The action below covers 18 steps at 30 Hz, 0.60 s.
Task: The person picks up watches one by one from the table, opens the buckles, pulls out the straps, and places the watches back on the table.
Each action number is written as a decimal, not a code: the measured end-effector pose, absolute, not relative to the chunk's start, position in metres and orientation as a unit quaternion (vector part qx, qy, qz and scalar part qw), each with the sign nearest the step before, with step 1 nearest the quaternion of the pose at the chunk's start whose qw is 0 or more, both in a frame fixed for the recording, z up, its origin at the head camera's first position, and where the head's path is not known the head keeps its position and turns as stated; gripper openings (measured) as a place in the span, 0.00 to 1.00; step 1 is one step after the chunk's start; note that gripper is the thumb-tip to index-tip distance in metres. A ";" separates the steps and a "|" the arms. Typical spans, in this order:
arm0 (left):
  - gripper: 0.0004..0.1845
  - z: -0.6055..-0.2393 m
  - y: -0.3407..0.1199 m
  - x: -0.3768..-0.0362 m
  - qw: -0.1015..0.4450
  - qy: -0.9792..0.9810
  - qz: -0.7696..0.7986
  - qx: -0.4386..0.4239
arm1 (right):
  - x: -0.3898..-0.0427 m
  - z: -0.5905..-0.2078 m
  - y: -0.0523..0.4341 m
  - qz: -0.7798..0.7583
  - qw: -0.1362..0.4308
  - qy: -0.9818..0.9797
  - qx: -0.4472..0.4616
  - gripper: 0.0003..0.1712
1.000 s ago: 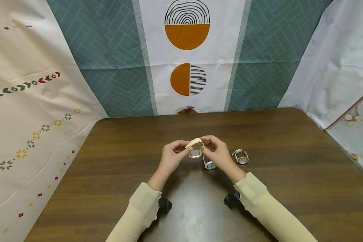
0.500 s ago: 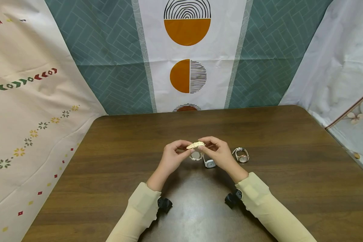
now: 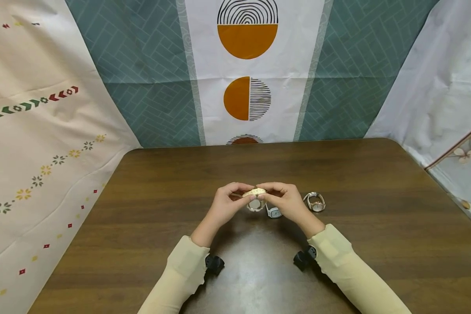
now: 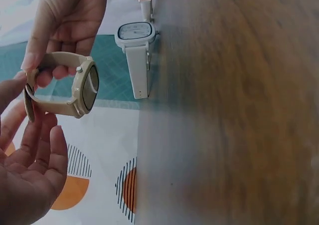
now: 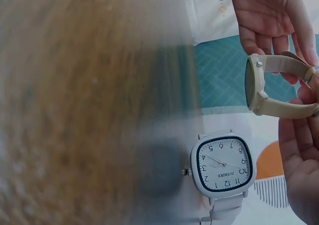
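Above the table's middle, a beige wristwatch hangs face down the near side, its strap bent into a loop. My left hand pinches the strap from the left between thumb and fingers. From the right, my right hand pinches the strap too, fingertips close to the left ones. In the left wrist view the strap ends of the beige watch overlap between the fingertips. Just behind the right fingers stands a white watch with a rounded-square dial, partly hidden in the head view.
Right of my right hand, a watch with a rose-gold case and pale strap stands on the brown wooden table. Black wrist cameras sit under both cuffs. A patterned cloth hangs behind the table's far edge.
The hands have drawn closer together at the strap. The beige watch's strap has tipped from a raised arch to a flatter band above the dial. The other watches stay in place.
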State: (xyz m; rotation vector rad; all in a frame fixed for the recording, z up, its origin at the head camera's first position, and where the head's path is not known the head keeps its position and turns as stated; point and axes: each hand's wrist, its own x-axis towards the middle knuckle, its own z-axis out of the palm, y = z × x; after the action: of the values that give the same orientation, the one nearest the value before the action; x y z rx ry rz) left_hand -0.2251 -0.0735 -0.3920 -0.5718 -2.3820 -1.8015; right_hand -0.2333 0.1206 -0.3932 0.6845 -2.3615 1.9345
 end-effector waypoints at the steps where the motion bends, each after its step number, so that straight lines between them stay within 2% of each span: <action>1: 0.13 -0.391 -0.073 -0.225 0.050 -0.783 -0.591 -0.188 | -0.234 -0.394 0.120 0.618 0.007 -0.755 0.218 0.15; 18: 0.07 -0.393 -0.073 -0.222 0.065 -0.787 -0.585 -0.185 | -0.234 -0.394 0.119 0.605 -0.012 -0.765 0.223 0.16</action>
State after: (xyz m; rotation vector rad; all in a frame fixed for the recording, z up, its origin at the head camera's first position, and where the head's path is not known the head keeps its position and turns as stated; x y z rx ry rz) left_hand -0.2223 -0.0729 -0.3929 -0.5567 -2.3737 -1.7660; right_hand -0.2340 0.1192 -0.3937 0.7066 -2.4202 1.9136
